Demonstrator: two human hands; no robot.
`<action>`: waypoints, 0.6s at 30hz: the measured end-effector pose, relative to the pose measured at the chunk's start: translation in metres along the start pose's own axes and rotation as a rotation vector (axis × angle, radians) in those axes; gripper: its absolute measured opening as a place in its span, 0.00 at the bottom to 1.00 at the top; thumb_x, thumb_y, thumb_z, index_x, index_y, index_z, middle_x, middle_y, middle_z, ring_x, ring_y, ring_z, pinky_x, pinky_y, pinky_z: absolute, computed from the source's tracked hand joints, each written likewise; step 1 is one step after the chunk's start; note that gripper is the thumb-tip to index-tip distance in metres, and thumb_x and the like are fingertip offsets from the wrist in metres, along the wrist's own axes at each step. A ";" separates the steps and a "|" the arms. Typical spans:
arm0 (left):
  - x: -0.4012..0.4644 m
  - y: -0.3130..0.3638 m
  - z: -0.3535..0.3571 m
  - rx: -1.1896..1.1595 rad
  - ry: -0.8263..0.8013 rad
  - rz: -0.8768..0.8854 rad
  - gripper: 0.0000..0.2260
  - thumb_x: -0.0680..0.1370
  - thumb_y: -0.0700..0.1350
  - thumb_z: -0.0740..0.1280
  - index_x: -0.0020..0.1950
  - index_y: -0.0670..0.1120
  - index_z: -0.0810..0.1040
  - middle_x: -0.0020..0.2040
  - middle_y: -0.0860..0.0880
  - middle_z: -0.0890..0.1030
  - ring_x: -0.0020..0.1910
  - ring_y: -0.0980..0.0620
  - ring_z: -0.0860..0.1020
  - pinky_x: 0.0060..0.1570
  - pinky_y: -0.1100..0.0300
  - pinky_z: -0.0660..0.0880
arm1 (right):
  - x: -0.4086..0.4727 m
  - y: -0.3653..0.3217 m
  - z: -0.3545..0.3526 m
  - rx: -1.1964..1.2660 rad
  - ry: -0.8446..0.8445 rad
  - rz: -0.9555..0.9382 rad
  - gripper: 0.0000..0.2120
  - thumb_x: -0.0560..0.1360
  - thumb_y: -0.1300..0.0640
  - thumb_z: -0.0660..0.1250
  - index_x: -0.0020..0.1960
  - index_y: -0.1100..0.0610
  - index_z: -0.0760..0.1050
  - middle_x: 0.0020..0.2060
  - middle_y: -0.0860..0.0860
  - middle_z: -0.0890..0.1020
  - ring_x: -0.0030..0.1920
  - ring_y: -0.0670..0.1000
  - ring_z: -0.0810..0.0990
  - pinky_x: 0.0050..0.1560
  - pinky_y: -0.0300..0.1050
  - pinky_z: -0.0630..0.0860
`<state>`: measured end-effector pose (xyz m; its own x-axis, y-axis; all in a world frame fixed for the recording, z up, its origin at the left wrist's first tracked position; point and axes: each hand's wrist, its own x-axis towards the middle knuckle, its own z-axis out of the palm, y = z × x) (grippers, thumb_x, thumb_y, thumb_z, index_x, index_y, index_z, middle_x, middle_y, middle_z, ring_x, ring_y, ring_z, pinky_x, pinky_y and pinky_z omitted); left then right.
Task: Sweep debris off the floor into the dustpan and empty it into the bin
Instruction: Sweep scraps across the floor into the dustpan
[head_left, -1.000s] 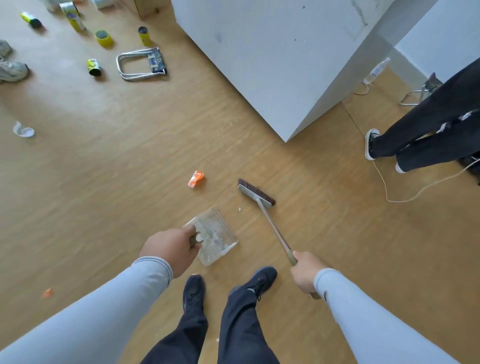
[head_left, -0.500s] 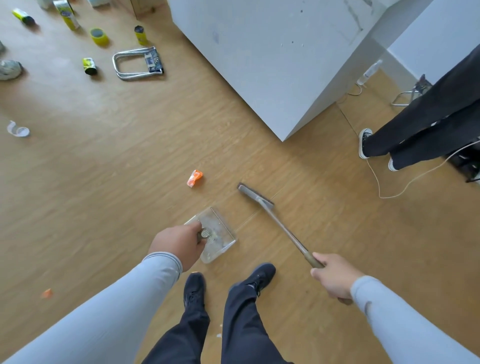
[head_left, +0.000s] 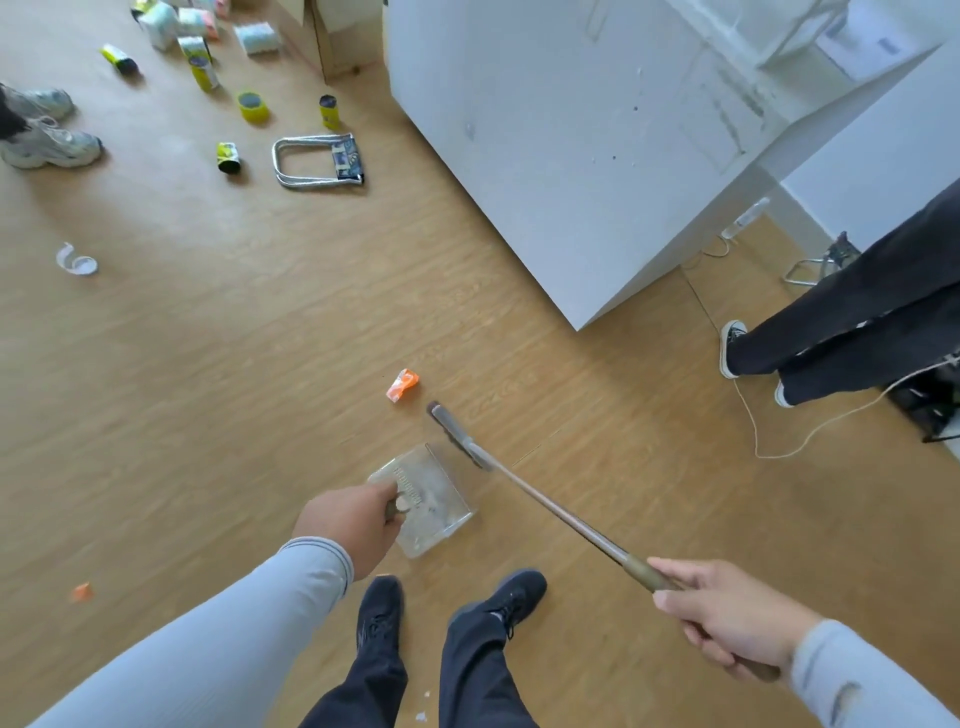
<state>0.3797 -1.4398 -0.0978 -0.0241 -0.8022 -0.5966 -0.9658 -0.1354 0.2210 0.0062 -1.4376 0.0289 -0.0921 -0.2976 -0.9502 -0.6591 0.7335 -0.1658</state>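
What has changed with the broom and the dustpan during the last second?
The broom head swung in from the right and now sits by the dustpan mouth, closer to the orange wrapper. The right hand drew back to the right, keeping its grip on the handle. The left hand holds the dustpan as before.

— Where was there room to move?

— I saw bare floor (head_left: 208, 395) open to my left, out to a curl of tape (head_left: 77, 260). An orange wrapper (head_left: 402, 384) lay just beyond the broom head (head_left: 457, 436).

— And what blocked me?

— The white cabinet (head_left: 571, 156) stood ahead on the right, with another person's legs (head_left: 841, 332) and a trailing cord (head_left: 810, 431) beside it.
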 end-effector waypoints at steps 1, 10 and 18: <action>-0.003 -0.011 -0.002 -0.032 0.017 -0.027 0.08 0.82 0.57 0.58 0.53 0.54 0.71 0.40 0.55 0.79 0.39 0.49 0.79 0.32 0.58 0.72 | 0.000 -0.015 0.005 -0.035 0.030 -0.044 0.26 0.82 0.58 0.64 0.78 0.47 0.64 0.28 0.54 0.73 0.20 0.48 0.66 0.21 0.36 0.63; 0.008 -0.088 -0.023 -0.264 0.136 -0.318 0.09 0.80 0.56 0.63 0.55 0.53 0.75 0.44 0.52 0.81 0.42 0.47 0.80 0.42 0.55 0.79 | 0.112 -0.157 0.058 -0.225 0.249 -0.172 0.29 0.77 0.59 0.60 0.76 0.45 0.68 0.33 0.53 0.78 0.29 0.55 0.73 0.31 0.43 0.69; 0.034 -0.091 -0.030 -0.244 0.144 -0.347 0.12 0.81 0.58 0.62 0.59 0.53 0.75 0.47 0.52 0.82 0.45 0.46 0.80 0.44 0.55 0.78 | 0.151 -0.211 0.091 -0.602 0.207 -0.140 0.24 0.77 0.61 0.57 0.72 0.53 0.72 0.39 0.55 0.77 0.38 0.59 0.78 0.36 0.45 0.74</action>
<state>0.4744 -1.4715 -0.1151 0.3439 -0.7554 -0.5578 -0.8208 -0.5304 0.2122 0.1996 -1.5816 -0.1038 -0.0773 -0.5210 -0.8501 -0.9728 0.2263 -0.0502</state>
